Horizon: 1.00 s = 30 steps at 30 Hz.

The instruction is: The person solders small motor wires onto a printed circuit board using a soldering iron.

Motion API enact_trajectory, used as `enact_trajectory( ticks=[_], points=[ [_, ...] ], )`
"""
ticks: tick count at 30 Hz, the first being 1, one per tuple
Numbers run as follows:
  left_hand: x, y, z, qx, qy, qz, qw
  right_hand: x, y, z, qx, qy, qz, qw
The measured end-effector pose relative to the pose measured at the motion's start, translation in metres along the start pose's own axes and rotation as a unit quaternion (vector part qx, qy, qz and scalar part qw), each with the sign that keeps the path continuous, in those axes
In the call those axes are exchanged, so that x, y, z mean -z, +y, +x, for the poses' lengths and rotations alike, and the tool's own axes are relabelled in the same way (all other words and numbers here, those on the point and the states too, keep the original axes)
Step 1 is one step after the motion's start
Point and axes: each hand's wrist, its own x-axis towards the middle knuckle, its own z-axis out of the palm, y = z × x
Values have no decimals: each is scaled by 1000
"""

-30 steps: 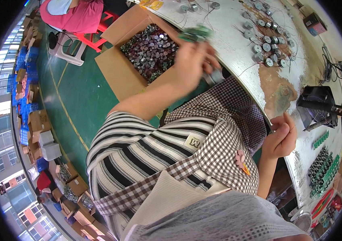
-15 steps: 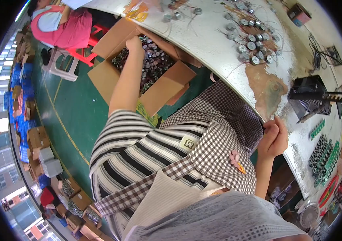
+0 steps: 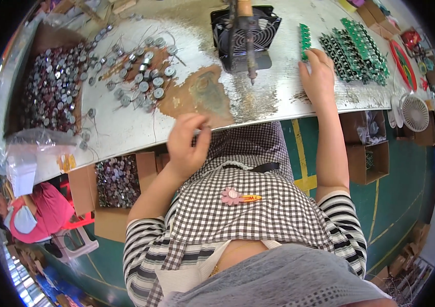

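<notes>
My left hand [image 3: 189, 143] is over the table's front edge, fingers curled in toward the thumb; something small and greyish may be between the fingertips, too little shows to tell. My right hand [image 3: 318, 77] is stretched forward over the table, thumb and fingers apart, fingertips at the near end of a narrow green circuit board strip [image 3: 305, 38]. To the right of it lie several more green circuit board strips [image 3: 353, 53] side by side. Beyond my left hand, small round metal motors [image 3: 143, 77] with thin wires are spread on the white table [image 3: 135, 134].
A soldering iron [image 3: 251, 56] hangs tip down before a black fan [image 3: 263, 30]. A plastic-lined box of motors [image 3: 56, 87] stands at left. Below the edge is a cardboard box [image 3: 110, 217] of round parts. A white fan [image 3: 414, 112] is at right; a person in pink [image 3: 48, 210] sits lower left.
My view has swung from the floor box to the table. My left hand has come out of that box to the table edge. My right hand has left the edge and reached to the board strip.
</notes>
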Motion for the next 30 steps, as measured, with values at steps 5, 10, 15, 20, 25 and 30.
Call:
enact_trajectory(
  ticks=[5,10,15,20,25,30],
  points=[
    [-29,11,13,-17,-83,-93,992,-1,10,-5,-15,-2,8,1000],
    [-36,22,27,323,-253,-335,848,42,-39,-32,42,23,69,996],
    [-69,23,46,482,-233,-521,665,66,-89,-65,121,-43,222,967],
    [-67,20,45,484,-207,-515,676,59,-97,-69,40,-105,395,912],
    [-53,23,40,472,-196,-464,724,42,-106,-88,-85,-128,553,819],
    [-20,28,36,212,-175,-130,953,53,-118,-77,-8,-175,417,892]
  ],
)
